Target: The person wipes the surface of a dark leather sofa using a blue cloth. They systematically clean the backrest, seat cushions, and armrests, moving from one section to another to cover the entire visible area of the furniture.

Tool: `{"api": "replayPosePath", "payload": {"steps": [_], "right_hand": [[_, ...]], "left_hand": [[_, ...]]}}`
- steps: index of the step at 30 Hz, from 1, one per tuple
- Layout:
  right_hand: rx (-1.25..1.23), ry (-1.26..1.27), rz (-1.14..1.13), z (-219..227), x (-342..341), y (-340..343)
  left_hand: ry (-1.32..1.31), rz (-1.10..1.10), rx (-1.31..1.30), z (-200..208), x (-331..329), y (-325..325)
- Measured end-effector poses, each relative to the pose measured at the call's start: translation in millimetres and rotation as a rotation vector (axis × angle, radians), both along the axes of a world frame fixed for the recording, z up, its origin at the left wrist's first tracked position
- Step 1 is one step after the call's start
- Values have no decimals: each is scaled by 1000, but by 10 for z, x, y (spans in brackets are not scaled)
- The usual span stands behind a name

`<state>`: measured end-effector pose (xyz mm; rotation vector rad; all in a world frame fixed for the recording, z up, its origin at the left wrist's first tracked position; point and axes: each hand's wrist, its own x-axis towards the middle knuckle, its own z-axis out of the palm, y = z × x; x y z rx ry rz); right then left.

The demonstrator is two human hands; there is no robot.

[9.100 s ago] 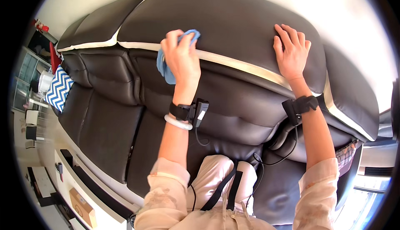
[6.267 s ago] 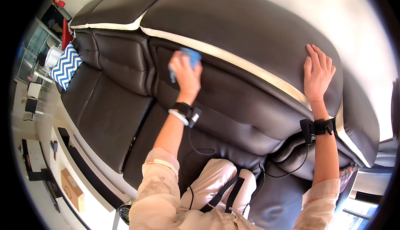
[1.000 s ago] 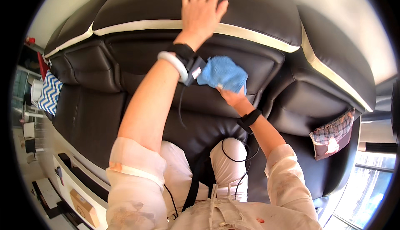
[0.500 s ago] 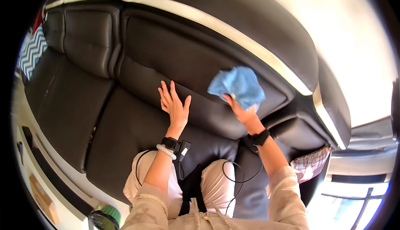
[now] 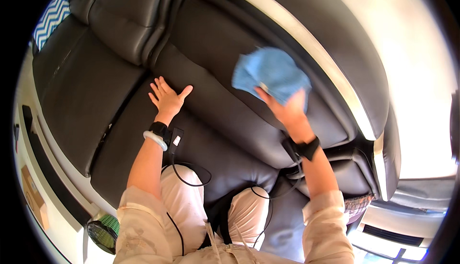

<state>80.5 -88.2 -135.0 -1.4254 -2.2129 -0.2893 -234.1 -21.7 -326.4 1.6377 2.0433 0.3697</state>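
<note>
A blue cloth (image 5: 272,70) lies spread against the backrest of a dark brown leather sofa (image 5: 215,39). My right hand (image 5: 290,107) grips its lower part, thumb toward the left, and some fingers are hidden behind or under the cloth. My left hand (image 5: 168,100) is open with fingers spread, near the fold where the seat and the backrest meet; whether it presses on the leather I cannot tell. Both wrists wear black straps, and the left one also carries a pale bangle (image 5: 155,140) and a small black box (image 5: 176,139) with a cable.
Thin black cables (image 5: 191,184) loop over my knees on the seat. A zigzag cushion (image 5: 51,19) sits at the far left, a plaid cushion (image 5: 358,206) at the right. A green mesh basket (image 5: 109,225) stands at lower left, by a cardboard box (image 5: 34,198).
My view has turned, shifting the sofa in the picture. My left hand has moved left, away from the cloth. The right hand still holds the cloth, now spread flatter against the backrest.
</note>
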Motion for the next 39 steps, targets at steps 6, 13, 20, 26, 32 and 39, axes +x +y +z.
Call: {"api": "replayPosePath", "payload": {"steps": [6,13,20,26,32,39], "right_hand": [[-106,-9,-154,138,921,-1029],[117,-38,87,-40,-313,316],[168,-96,-65,-269,-1299,1657],[146,-207,65,4,-1049,1092],[222,-159,-21,-53,-658,454],[285,-194,93,-224,-1320,1433]], "left_hand": [[200,-349,-80,38,-217,-80],[313,-438,-111,-240,-606,-212],[166,-455,-52,-347,-520,-149],[123,-417,-35,-386,-663,-221],[145,-415,-50,-307,-576,-209],[196,-408,-92,-275,-618,-233]]}}
